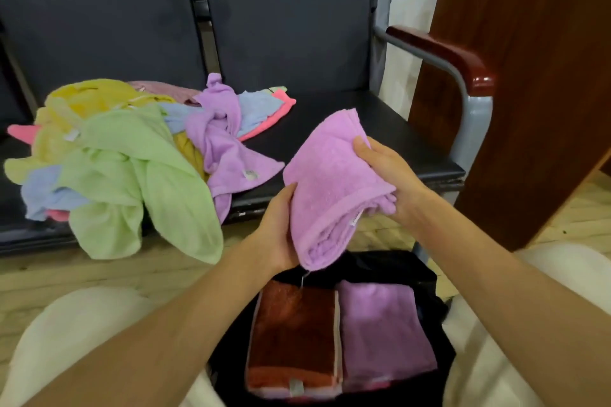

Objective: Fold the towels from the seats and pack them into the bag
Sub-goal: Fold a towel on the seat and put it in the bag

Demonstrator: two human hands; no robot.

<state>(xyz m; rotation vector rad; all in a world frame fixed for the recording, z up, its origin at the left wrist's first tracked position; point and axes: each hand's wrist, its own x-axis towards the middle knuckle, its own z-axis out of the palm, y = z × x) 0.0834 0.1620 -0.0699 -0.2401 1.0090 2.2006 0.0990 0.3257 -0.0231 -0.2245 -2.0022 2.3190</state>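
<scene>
both hands [281, 228] grip folded purple towel [330, 182] above bag [413, 271]

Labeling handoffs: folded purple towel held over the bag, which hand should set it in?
Probably left. Left hand grips the purple towel's lower end, just above the bag; right hand holds the far upper edge.

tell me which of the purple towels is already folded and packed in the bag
The folded purple towel lying flat in the black bag, right of the brown towel. Another is held in both hands; a third lies crumpled on the seat.
</scene>
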